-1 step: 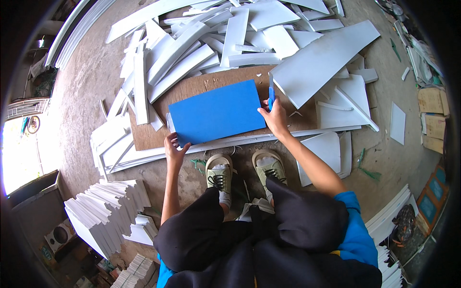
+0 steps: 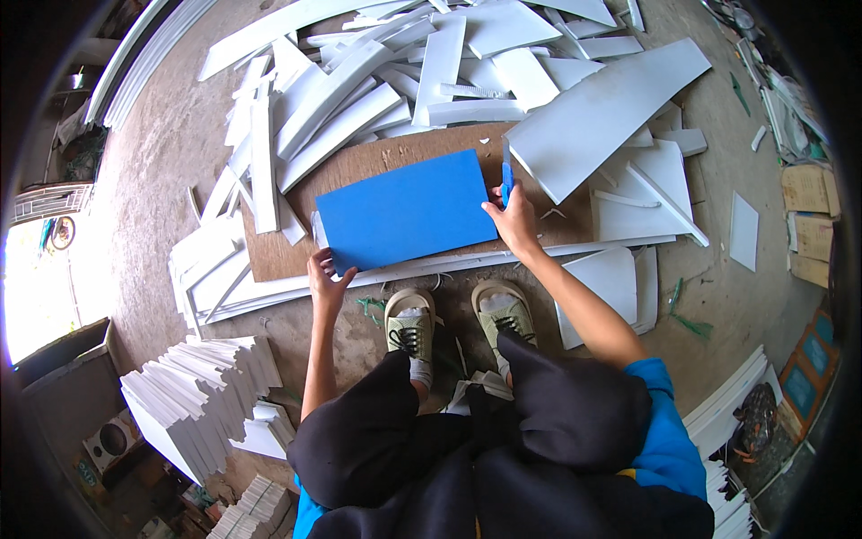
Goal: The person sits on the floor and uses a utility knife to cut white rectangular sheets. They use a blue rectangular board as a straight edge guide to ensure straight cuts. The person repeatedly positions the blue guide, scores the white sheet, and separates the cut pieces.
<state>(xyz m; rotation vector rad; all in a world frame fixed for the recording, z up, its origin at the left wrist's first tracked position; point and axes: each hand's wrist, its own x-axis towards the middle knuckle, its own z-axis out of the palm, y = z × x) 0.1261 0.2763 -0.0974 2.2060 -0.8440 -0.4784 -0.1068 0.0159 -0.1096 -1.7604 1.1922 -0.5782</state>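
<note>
A flat blue rectangular board (image 2: pixel 404 213) lies slightly tilted across a brown wooden board (image 2: pixel 377 162) in front of me. My left hand (image 2: pixel 329 274) grips its near left corner, thumb on the near edge. At its right edge is my right hand (image 2: pixel 512 216), closed around a blue-handled utility knife (image 2: pixel 507 182) whose blade points away from me. The right thumb touches the blue board's edge. A bit of clear material (image 2: pixel 319 230) shows at the board's left edge.
White offcuts (image 2: pixel 359 99) are heaped beyond the wooden board, and a large white panel (image 2: pixel 611 117) overlaps its right end. Stacked white strips (image 2: pixel 202 395) stand at my lower left. Cardboard boxes (image 2: pixel 811 216) line the right side. My shoes (image 2: pixel 410 328) are just below the boards.
</note>
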